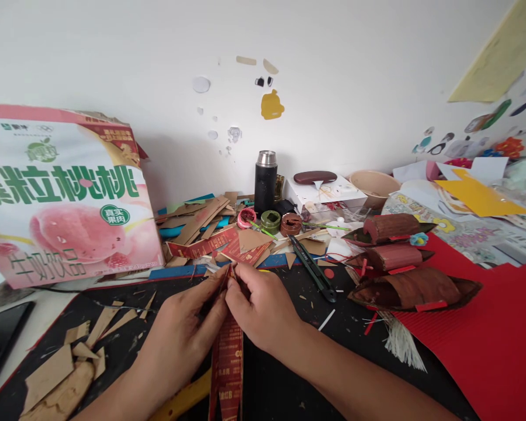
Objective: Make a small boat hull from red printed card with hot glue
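A long folded piece of red printed cardboard (230, 365) runs from the near edge up to both hands. My left hand (188, 321) is closed on its far end, thumb and fingers pinching it from the left. From the right, my right hand (263, 301) pinches the same tip, its fingertips against those of the left. The exact spot where the fingers meet is partly hidden. Part of a yellow tool or strip (186, 397) shows beneath the left forearm. A green and black utility knife (313, 272) lies on the black mat (272, 374) right of the hands.
Three small brown model boats (421, 289) stand at the right by red corrugated sheet (499, 333). Cardboard scraps (50, 374) lie at left. Paint pots (270, 221), a black flask (266, 184) and a white box (328, 196) stand behind. A large drink carton (65, 199) stands at left.
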`<action>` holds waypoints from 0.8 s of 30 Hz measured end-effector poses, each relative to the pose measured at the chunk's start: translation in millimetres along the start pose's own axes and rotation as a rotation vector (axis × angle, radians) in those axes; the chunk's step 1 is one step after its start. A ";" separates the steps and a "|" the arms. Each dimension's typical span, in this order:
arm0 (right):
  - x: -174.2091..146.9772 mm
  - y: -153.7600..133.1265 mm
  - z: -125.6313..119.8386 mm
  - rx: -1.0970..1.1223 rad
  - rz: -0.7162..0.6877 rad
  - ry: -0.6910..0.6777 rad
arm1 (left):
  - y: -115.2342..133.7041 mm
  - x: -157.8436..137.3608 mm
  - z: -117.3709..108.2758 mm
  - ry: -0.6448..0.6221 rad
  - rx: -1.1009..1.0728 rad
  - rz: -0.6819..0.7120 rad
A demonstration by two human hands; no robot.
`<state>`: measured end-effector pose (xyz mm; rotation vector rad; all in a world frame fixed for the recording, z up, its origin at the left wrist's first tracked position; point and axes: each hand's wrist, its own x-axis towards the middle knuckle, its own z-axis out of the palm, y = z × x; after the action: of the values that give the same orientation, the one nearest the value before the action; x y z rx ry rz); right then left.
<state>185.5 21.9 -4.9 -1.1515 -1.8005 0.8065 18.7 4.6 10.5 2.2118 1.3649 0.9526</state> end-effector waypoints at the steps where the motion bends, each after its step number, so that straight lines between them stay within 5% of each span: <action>1: 0.1 -0.2 -0.2 0.000 0.000 0.001 | 0.3 0.1 0.0 -0.004 -0.001 -0.002; 24: 0.2 0.4 1.1 -0.007 0.004 0.003 | 1.3 -0.7 0.0 0.004 0.027 0.009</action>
<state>184.6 22.1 -5.7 -1.1609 -1.7999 0.8014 19.3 3.4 11.0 2.2391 1.3787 0.9482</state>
